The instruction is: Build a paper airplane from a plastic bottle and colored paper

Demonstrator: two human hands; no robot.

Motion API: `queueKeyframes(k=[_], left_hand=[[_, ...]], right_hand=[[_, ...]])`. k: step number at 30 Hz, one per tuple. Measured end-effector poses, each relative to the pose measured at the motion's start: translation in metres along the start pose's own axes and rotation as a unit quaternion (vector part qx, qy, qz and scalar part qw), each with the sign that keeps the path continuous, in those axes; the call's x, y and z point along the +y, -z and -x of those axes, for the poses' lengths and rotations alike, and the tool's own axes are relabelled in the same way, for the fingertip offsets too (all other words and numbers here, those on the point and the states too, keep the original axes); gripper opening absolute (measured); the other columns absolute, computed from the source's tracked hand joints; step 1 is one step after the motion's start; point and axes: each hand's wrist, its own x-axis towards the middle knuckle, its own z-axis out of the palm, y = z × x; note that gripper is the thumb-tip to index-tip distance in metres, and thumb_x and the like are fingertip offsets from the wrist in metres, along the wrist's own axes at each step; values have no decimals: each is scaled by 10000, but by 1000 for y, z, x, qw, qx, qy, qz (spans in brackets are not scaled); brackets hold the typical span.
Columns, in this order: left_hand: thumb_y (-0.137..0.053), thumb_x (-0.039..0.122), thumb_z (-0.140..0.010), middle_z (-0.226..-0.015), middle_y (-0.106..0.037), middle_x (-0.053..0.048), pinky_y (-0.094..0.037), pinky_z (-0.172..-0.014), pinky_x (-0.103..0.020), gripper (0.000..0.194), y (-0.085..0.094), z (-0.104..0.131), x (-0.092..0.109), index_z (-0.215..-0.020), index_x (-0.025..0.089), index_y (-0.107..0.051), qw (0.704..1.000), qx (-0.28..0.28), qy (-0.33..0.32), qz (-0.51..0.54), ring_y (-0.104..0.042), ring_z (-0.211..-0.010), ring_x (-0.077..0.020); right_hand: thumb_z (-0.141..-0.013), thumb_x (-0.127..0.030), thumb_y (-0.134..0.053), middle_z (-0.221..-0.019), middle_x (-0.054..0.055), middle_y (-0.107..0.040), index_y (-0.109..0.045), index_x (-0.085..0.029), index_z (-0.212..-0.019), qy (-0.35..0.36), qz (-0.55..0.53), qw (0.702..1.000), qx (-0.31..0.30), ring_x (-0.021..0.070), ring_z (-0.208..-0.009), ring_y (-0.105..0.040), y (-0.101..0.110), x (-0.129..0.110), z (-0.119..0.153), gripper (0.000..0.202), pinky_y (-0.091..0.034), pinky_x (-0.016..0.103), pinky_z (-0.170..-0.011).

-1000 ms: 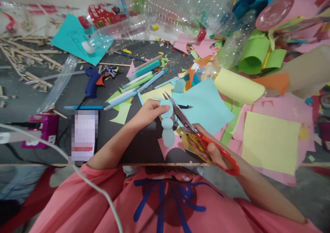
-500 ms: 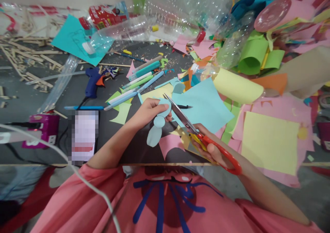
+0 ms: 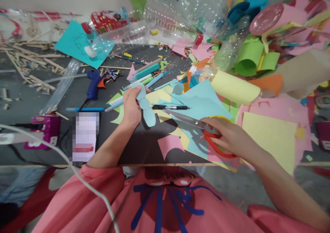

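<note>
My left hand (image 3: 132, 104) pinches a light blue paper cutout (image 3: 149, 117) by its upper end; its rounded lobes hang to the right of the fingers. My right hand (image 3: 227, 131) grips red and yellow handled scissors (image 3: 189, 118), their blades pointing left and close together over the paper scraps. A black pen (image 3: 170, 107) lies just above the blades. Behind it spreads a sheet of light blue paper (image 3: 203, 100). A pink paper scrap (image 3: 171, 146) with a curved cut rests below the blades.
A blue glue gun (image 3: 93, 85), several markers (image 3: 145, 71) and a phone (image 3: 85, 136) lie to the left. Clear plastic bottles (image 3: 121, 35) line the back. Yellow paper (image 3: 268, 140) and a paper-wrapped bottle (image 3: 235, 86) are on the right. A white cable (image 3: 85, 184) crosses the lower left.
My left hand has moved left with the cutout, away from the scissors. My right hand has shifted right and lowered the scissors toward the table, blades now closer together. The pen shows fully.
</note>
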Motion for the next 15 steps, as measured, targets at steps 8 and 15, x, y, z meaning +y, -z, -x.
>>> queueKeyframes(k=[8,15], left_hand=[[-645,305,-699,-529,-396,74,-159,-360,-237,145,1,-2,3,-755,212,-548,1000,-13,0,-20,-273,-394,-50],[-700,336,-666,-518,-454,100,-310,-380,-197,248,-1,0,0,-769,227,-503,998,-49,-12,-47,-409,-365,-44]], right_hand=[[-952,-215,-430,-965,108,-670,-609,-230,-1231,103,154,982,-45,218,-808,-651,-7,36,-8,332,-450,295,-638],[-956,-297,-440,-1078,123,-692,-684,-246,-1118,88,65,993,-33,284,-994,-647,25,29,-23,297,-494,410,-808]])
